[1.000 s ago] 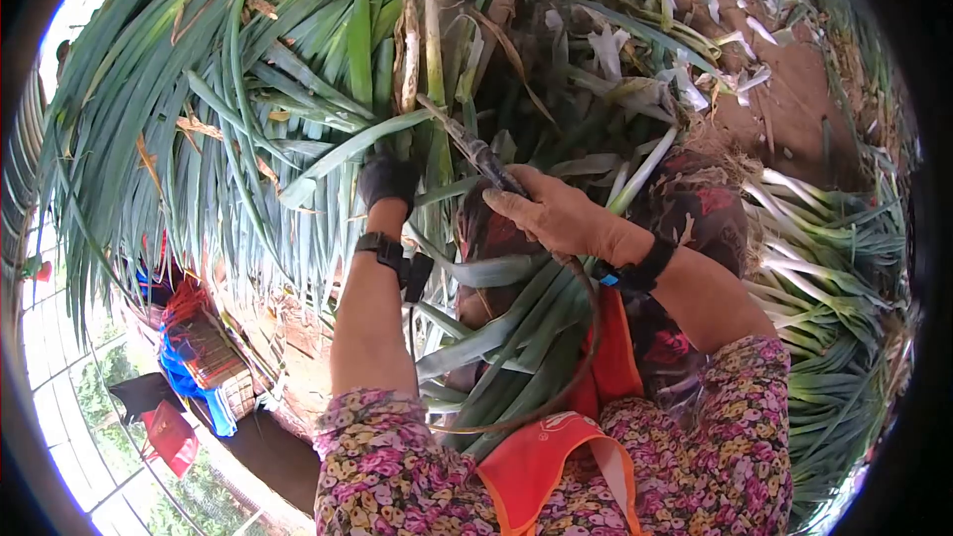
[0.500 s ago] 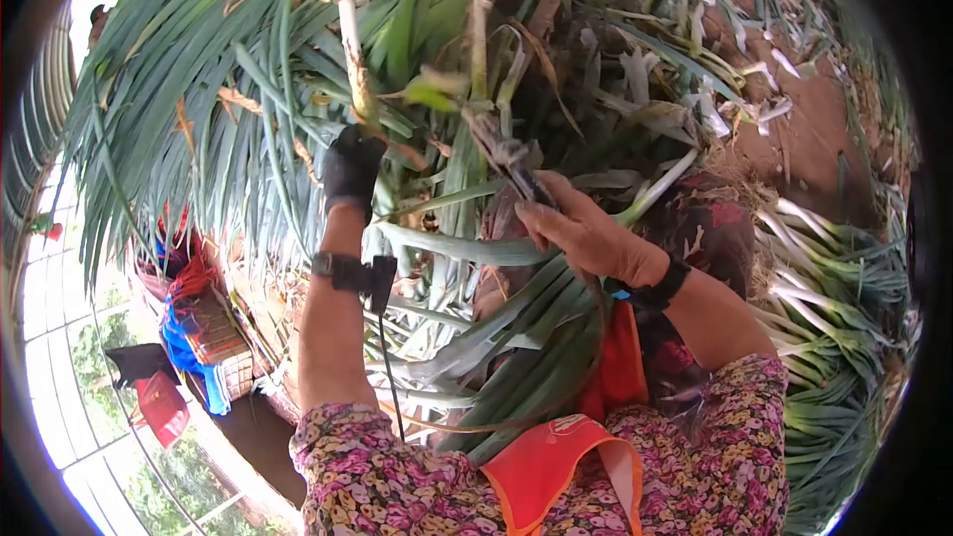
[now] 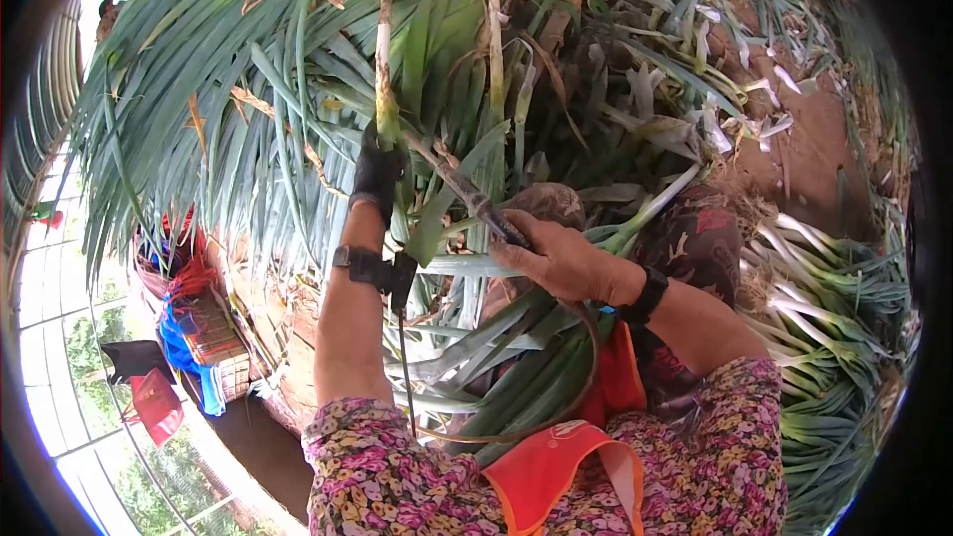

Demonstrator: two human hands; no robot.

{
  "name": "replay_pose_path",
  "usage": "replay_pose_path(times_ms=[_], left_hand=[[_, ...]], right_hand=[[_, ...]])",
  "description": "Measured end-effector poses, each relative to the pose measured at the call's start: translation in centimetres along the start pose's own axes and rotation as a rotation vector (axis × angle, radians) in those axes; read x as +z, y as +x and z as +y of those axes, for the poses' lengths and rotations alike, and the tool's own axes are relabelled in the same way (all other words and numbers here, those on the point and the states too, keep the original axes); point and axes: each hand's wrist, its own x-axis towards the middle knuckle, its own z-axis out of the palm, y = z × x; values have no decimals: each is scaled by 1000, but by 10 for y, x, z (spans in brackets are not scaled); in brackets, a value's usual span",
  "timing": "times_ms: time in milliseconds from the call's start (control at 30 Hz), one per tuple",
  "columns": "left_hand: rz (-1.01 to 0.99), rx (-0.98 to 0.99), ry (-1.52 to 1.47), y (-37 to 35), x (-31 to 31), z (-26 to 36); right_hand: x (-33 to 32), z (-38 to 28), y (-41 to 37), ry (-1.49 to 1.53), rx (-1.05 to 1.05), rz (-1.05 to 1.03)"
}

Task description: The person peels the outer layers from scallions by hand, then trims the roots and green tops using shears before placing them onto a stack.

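My left hand, in a black glove, is closed around a green onion, whose pale shank points up and away from me. Closed on the dark handle of an air blow gun is my bare right hand. The gun's long thin nozzle reaches up-left, its tip close beside the gloved fingers and the onion. A brown hose runs from below my right hand across my lap. More long green leaves lie over my lap under my right forearm.
A large heap of green onions fills the upper left. Onions with white shanks and roots lie stacked at right. Stripped skins litter the brown ground. Bundled blue and red cloth sits at left.
My left hand and the onion have shifted slightly right. The blow gun has swung lower, its nozzle tip now near my left hand. A leaf piece near the nozzle has dropped downward.
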Motion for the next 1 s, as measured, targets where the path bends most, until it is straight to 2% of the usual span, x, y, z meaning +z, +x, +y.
replay_pose_path(times_ms=[67, 100, 200, 233, 333, 400, 500, 600, 633, 733, 767, 800, 867, 967, 1000], left_hand=[[96, 21, 185, 6, -2, -11], [159, 45, 395, 10, -1, -17], [111, 14, 319, 6, 6, -12], [195, 138, 353, -15, 11, 4], [105, 4, 395, 1, 16, -29], [117, -15, 375, 4, 13, -51], [86, -61, 332, 9, 22, -66], [-25, 79, 339, -23, 26, -38], [-152, 118, 232, -27, 24, -42], [-451, 44, -274, -46, 20, -48], [-469, -6, -150, -49, 19, -55], [-513, -125, -389, -53, 27, -63], [-507, -132, -303, -55, 33, -72], [-283, 122, 179, -45, 27, -51], [-244, 75, 35, -57, 24, -16]], right_hand=[[0, -14, 0, -45, 18, -62], [2, -19, 0, -67, 28, -95], [12, 0, 21, -110, 49, -20], [8, -2, 31, -74, 71, 14], [3, -7, 51, 36, 112, 75], [1, -8, 47, 103, 131, 77], [5, -3, 15, -36, 93, 82], [6, 5, 2, -11, 114, 62], [5, 8, 4, 9, 131, 63], [-7, 1, 8, 55, 215, 44], [-10, -3, 9, 68, 249, 30], [-11, -2, 9, 69, 239, 42], [-9, 1, 7, 69, 225, 60], [-12, -5, -6, 65, 181, 64], [-12, -4, -11, 54, 144, 71]])
